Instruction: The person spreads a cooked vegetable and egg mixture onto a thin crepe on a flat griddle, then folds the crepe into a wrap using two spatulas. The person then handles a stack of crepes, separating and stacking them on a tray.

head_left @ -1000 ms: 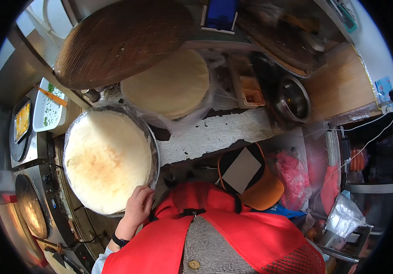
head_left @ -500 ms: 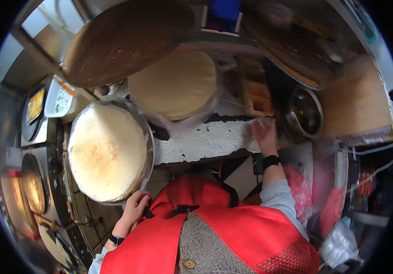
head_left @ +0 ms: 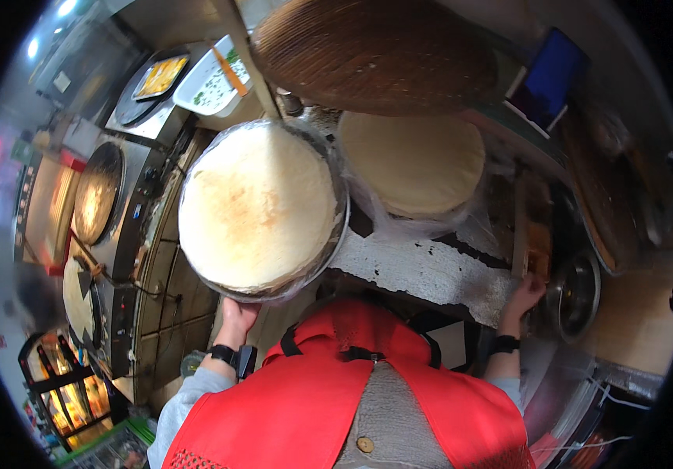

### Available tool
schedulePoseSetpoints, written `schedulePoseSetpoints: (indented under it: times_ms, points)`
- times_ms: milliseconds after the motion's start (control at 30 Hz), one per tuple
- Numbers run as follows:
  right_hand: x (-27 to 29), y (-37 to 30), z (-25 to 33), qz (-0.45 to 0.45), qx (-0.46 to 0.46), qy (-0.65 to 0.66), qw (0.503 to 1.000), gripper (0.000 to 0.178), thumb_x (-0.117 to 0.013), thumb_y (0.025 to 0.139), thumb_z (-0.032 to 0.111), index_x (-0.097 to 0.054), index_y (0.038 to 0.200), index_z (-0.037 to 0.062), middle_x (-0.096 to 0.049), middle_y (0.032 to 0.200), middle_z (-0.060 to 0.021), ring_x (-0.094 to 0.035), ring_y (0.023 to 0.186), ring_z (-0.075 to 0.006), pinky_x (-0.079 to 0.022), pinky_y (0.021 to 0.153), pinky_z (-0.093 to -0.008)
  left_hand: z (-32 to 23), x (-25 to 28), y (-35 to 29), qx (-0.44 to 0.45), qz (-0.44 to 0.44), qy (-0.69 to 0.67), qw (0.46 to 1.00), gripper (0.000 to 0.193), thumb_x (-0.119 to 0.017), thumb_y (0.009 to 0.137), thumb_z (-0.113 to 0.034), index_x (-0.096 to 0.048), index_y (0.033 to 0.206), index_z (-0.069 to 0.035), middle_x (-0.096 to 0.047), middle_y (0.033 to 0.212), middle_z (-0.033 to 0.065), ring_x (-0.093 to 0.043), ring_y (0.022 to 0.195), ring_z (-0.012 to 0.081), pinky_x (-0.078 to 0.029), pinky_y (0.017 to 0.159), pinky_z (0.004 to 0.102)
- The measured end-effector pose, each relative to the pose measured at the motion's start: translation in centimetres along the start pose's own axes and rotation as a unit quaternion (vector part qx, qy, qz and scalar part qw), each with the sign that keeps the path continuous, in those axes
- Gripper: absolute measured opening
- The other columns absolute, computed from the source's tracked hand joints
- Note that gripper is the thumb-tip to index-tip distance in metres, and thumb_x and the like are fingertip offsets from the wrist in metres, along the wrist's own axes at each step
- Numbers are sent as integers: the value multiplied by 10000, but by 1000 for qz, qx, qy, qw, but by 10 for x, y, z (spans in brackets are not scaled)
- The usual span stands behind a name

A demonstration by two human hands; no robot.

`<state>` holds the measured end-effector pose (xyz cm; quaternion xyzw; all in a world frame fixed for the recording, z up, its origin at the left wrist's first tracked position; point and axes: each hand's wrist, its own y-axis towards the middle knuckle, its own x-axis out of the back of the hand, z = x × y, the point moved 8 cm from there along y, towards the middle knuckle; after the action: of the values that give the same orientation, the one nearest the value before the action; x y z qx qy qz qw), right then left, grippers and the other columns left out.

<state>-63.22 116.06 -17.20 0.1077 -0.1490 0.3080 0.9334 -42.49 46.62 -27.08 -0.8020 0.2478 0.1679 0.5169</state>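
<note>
A stack of pale, thin round pancakes (head_left: 262, 207), browned in the middle, lies on a wide round tray with clear plastic round its edge. Under the tray's near rim is my left hand (head_left: 239, 319), its fingers hidden there, so its grip cannot be seen. My right hand (head_left: 525, 295) is at the near end of a narrow wooden box (head_left: 538, 246) with compartments. Its fingers look bent inward, and what they hold, if anything, is too small to make out. Behind the tray, a second pancake stack (head_left: 413, 160) sits in clear plastic.
Round griddles (head_left: 99, 193) stand on the left counter. A white tub (head_left: 213, 82) holds chopped greens. A large round brown lid (head_left: 375, 55) overhangs the back. A metal bowl (head_left: 574, 295) sits right of my right hand. A worn white board (head_left: 422, 270) spans the middle.
The view has turned left, so the scene sits further right. My left hand has moved from beside my body to the tray's rim. My right hand's spread fingers have drawn in beside the box.
</note>
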Motion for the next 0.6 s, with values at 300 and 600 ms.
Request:
schedulePoseSetpoints:
  times_ms: [300,600]
  points:
    - [-207,-236,117,430,545,-240,678,536,-686,715,154,-524,1207,14,-521,1214,-192,-455,1177,-352,-334,1016,-518,-10,-13,2,-19,-51,-43,998,525,-358,951,-399,-465,1347,-72,-448,1402,128,-447,1251,326,-368,1043,514]
    - [-244,-227,90,464,476,-264,699,163,-575,730,69,-546,882,21,-623,876,-192,-600,848,-366,-482,756,-459,-52,41,20,-41,-92,127,987,460,-416,953,-379,-502,1287,-75,-538,1281,126,-537,1115,299,-467,912,491]
